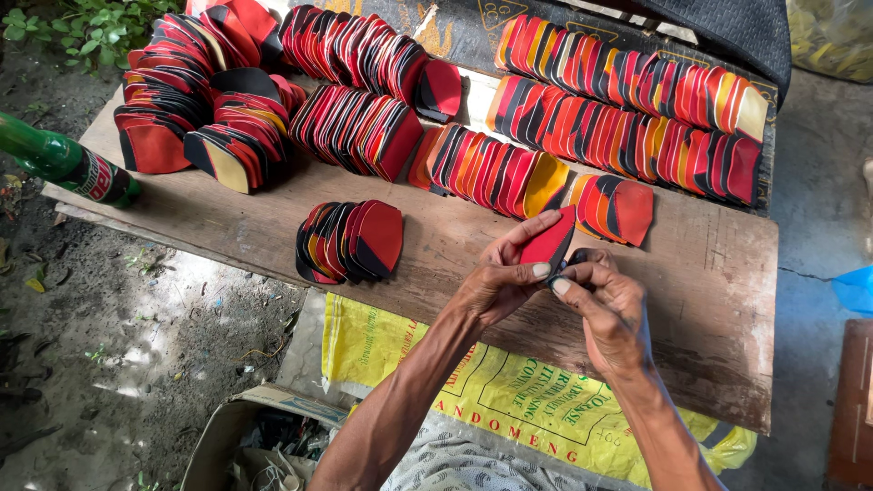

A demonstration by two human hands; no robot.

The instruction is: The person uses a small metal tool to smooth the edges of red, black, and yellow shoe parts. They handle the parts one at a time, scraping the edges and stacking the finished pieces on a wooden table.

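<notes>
Both hands — left hand (pixel 496 286), right hand (pixel 611 314) — pinched one red-and-black piece (pixel 548 244) above the wooden board (pixel 709 300); many finished rows (pixel 627 118) lay stacked (seemingly most done).

I see bare wooden board (pixel 218 227) at lower left of the stacks and at the right edge, room to pass. Rows of red-and-black cut pieces (pixel 618 109) crowd the top; a small stack (pixel 350 241) and green bottle (pixel 64 165) block centre-left.
</notes>
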